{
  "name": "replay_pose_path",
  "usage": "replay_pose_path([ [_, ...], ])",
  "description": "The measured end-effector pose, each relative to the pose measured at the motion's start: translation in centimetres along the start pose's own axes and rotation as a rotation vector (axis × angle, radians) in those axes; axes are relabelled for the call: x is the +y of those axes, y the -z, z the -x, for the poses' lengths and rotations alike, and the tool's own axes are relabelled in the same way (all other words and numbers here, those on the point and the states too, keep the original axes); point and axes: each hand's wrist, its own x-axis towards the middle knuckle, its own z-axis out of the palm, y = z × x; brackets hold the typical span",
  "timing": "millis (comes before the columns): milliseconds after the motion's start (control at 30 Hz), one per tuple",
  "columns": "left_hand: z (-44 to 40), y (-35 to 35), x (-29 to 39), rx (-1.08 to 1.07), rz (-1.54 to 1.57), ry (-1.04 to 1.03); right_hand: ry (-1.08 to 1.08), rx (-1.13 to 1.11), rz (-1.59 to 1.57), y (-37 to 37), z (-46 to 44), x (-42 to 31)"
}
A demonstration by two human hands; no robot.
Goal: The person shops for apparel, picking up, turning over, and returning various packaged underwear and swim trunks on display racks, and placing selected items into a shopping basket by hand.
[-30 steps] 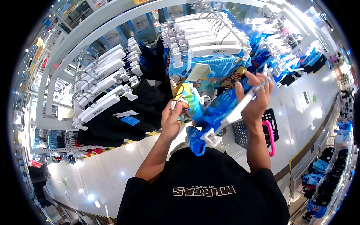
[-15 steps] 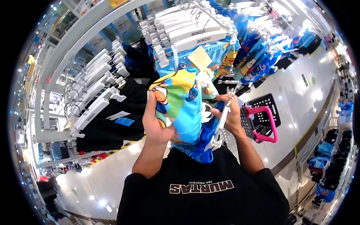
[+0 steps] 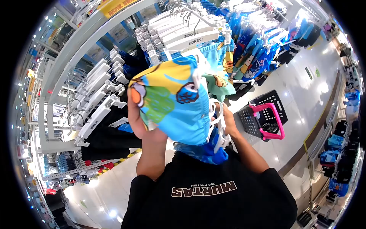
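Raised in front of my chest, a light-blue and yellow cartoon-print garment (image 3: 171, 99) is gripped at its left edge by my left hand (image 3: 139, 118), whose fingers go partly behind the cloth. My right hand (image 3: 228, 121) is closed at the garment's right side, by its white cord, and is partly hidden. A white hanger (image 3: 222, 140) hangs below that hand with a darker blue garment (image 3: 211, 153) beside it. Behind the raised garment is a rack of white hangers (image 3: 204, 37) bearing similar light-blue printed clothes.
Black shorts (image 3: 105, 143) hang from white hangers at the left. More blue garments (image 3: 263, 61) hang at the upper right. On the tiled floor at the right stands a black basket (image 3: 267, 110) with a pink handle (image 3: 281, 124). Another clothes rack (image 3: 335, 152) lines the far right.
The printed garment has come up and spread out toward my face, with my left hand moving left and up. My right hand has moved down and left, bringing the white hanger lower.
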Motion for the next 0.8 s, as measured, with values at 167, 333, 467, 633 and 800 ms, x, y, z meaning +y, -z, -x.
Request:
replay_pose_path([
  [167, 0.2, 0.6, -0.6, 0.018, 0.008, 0.056, -0.339, -0.269, -0.302, 0.3, 0.3, -2.2],
  [333, 1.6, 0.3, -1.4, 0.106, -0.143, 0.08, -0.328, -0.268, -0.482, -0.1, 1.7, -2.7],
  [467, 4.8, 2.2, -0.6, 0.267, -0.084, 0.145, -0.151, -0.099, -0.397, -0.6, 4.1, -1.6],
  [633, 5.2, 2.6, -1.4, 0.374, -0.216, 0.084, -0.045, -0.087, -0.261, -0.4, 5.3, 1.2],
  [800, 3.8, 2.3, -2.2, 0.494, -0.61, -0.107, -0.225, -0.164, -0.596, 0.3, 5.4, -2.0],
])
